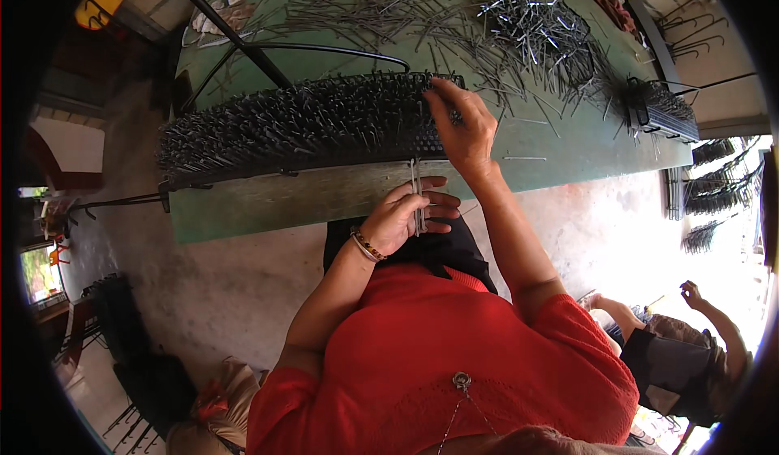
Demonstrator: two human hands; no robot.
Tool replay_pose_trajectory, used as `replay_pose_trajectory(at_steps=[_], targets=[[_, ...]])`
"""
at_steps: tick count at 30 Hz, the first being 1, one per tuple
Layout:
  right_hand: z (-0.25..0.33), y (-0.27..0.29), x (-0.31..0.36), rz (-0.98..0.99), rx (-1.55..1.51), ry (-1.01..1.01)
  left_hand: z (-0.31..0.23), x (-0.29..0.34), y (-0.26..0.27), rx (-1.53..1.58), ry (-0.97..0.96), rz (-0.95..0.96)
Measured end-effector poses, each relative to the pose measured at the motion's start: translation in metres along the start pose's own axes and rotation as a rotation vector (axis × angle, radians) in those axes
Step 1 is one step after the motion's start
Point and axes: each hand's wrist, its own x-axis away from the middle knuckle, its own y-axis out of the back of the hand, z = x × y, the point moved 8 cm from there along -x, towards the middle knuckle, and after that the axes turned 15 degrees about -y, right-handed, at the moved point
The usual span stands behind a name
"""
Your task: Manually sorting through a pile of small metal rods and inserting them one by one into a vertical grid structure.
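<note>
Clasping a few thin silver metal rods [416, 181] between thumb and fingers, the left hand [395, 221] hovers by the near edge of a green-topped table [584, 165]. Apart from it, the right hand [468, 130] bends over the right end of a long black rack [426, 143] packed with dark metal pins [308, 118]; I can't tell whether its fingertips grip one. Loose grey rods [373, 13] lie scattered beyond.

- Your head camera looks steeply down, from near, at your left hand [396, 218] and right hand [467, 129].
- Its wide fisheye view faces the green table [580, 148], far.
</note>
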Motion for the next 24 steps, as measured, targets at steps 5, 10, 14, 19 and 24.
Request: replay_pose_trajectory(at_steps=[5,10,14,19,24], targets=[[0.009,-0.011,0.004,0.085,0.146,0.134,-0.001,-0.001,-0.002,0.036,0.002,0.000],[0.012,-0.011,0.001,0.082,0.216,0.171,-0.003,-0.001,-0.001,0.027,0.019,0.002],[0.013,-0.012,0.000,0.113,0.239,0.151,-0.005,-0.001,-0.002,0.032,0.017,0.004],[0.012,-0.016,-0.001,0.134,0.238,0.114,-0.004,-0.001,-0.003,0.052,0.020,0.014],[0.007,-0.022,-0.008,0.265,0.230,0.044,-0.004,-0.001,-0.003,0.053,0.014,0.007]])
